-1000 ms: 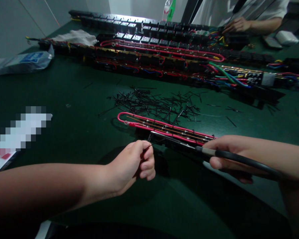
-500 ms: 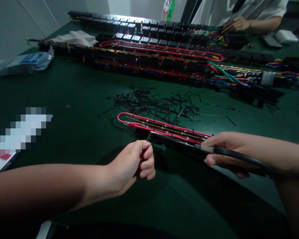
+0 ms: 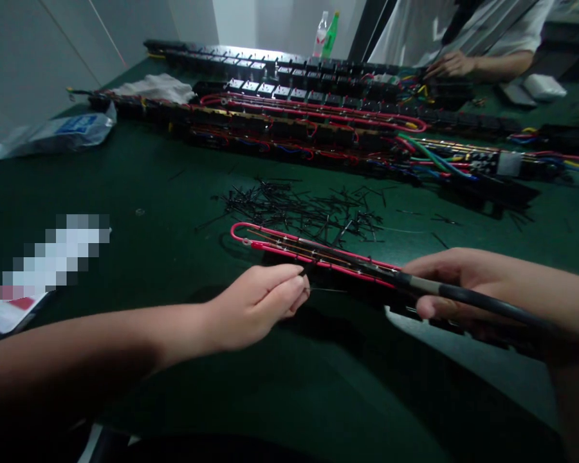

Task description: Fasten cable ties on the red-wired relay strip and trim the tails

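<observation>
A narrow black bar assembly (image 3: 318, 257) carries a loop of red cable (image 3: 238, 230) and copper-coloured rails, with dark ties round the cable. Against its near side my left hand (image 3: 265, 302) is closed in a pinch; what the fingertips hold is hidden. A thin pale strand seems to run right from them. My right hand (image 3: 456, 289) is closed around a long, thin-bladed tool (image 3: 419, 286) with a grey collar and black handle, at the bar's right end. The blade lies slantwise over the bar. Whether this hand also grips the bar, I cannot tell.
Thin black strips (image 3: 289, 206), like cable ties, lie heaped behind the bar. Long wired assemblies (image 3: 294, 132) cross the table (image 3: 139, 186) farther back. A plastic bag (image 3: 72, 128) lies left, bottles (image 3: 329, 35) stand at the back. Another person's hand (image 3: 451, 64) works upper right.
The tool's blade has moved from the bar's near side, beside my left fingertips, to above the bar. My left hand has rolled over and shifted slightly right, still pinched.
</observation>
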{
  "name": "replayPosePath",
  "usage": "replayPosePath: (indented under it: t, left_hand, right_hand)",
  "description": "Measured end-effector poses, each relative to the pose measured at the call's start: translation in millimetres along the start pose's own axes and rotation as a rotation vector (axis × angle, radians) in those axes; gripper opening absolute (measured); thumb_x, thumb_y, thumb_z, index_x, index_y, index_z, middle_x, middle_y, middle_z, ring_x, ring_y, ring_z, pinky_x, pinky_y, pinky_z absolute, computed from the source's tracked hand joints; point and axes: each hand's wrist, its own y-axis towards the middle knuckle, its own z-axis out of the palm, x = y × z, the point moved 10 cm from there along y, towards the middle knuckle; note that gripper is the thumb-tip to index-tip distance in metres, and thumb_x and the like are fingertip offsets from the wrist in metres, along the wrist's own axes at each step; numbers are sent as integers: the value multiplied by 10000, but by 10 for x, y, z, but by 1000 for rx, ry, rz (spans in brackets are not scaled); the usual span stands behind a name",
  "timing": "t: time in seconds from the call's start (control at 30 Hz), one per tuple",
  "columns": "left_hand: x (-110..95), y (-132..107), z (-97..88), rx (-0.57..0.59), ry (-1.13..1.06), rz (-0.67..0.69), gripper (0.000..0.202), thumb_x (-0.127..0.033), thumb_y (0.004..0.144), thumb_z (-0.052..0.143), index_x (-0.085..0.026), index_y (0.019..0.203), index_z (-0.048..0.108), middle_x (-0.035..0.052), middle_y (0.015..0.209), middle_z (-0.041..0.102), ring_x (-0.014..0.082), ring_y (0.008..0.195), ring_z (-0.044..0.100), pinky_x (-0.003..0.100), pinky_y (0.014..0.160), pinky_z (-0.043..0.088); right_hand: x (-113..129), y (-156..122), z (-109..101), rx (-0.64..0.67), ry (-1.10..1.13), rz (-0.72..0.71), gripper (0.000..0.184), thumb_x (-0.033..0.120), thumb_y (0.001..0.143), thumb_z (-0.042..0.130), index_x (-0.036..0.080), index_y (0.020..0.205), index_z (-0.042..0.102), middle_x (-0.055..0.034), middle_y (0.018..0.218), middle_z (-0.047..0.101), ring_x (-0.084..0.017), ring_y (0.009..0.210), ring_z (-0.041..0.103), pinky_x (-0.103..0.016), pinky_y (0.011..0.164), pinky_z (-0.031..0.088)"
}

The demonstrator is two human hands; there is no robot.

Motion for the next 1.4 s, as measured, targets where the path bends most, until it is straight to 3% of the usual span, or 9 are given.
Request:
replayPosePath:
  t: [0.07,0.13,0.23,0.33,0.57,0.93,1.13,1.27,1.4]
  left_hand:
    - [-236,94,-281,-36,642,169,297,-326,934,389,-141,784,567,40,749,578,140,709,527,280,701,429]
    - [-312,227,-684,-170,1056,162,355,-324,952,351,-129,959,648,82,893,633,188,857,580,325,800,454]
    - [-111,476,-1094,-118,1272,-4,382,-329,961,366,-174,1144,663,80,1060,643,198,959,600,329,869,474]
    - [20,630,-1268,-106,1299,-54,403,-362,945,434,-191,1268,604,89,1155,611,218,1052,585,346,935,470]
    - [-243,519,-1153,-252,1100,94,335,-309,954,425,-196,1119,695,51,1092,669,163,992,614,305,901,487]
    - [-57,512,-679,-2,700,17,319,-406,930,489,-264,1135,687,-13,1135,694,151,1046,630,274,898,492]
    - [-26,508,-909,-189,560,-1,358,-414,943,464,-222,1157,678,25,1165,686,155,1081,620,308,956,487]
    - [-43,489,-1028,-295,643,37,477,-321,945,460,-250,1417,447,53,1345,578,147,1094,600,311,937,495]
    - [-90,455,-1002,-329,812,60,603,-277,934,466,-180,1499,281,101,1315,592,155,1052,611,324,928,504]
  right_hand:
    - [-45,35,-140,-94,-67,8,582,740,668,618,175,808,628,-17,656,546,-134,552,467,-254,480,358]
    - [-98,91,-394,-308,-202,18,584,744,689,598,180,832,639,-42,727,613,-180,650,541,-284,558,391]
    - [-184,167,-684,-562,-327,36,584,759,711,563,197,851,640,-47,732,645,-207,666,561,-313,585,380]
    - [-287,260,-781,-620,-367,58,524,728,741,553,215,821,625,-37,700,640,-198,609,541,-314,551,357]
    - [-416,379,-793,-591,-492,102,376,591,825,504,233,854,615,-54,783,667,-222,662,574,-317,540,364]
    - [-482,499,-749,-606,-494,112,400,579,844,474,230,943,644,-62,875,692,-221,729,600,-302,578,388]
    - [-490,523,-727,-584,-462,121,375,562,845,498,227,910,652,-51,842,691,-201,699,592,-290,564,375]
    - [-491,537,-730,-584,-466,115,404,598,833,512,226,900,655,-48,825,685,-201,697,587,-289,563,373]
    - [-464,533,-723,-574,-470,95,407,601,816,529,219,893,649,-52,816,683,-207,695,587,-289,566,372]
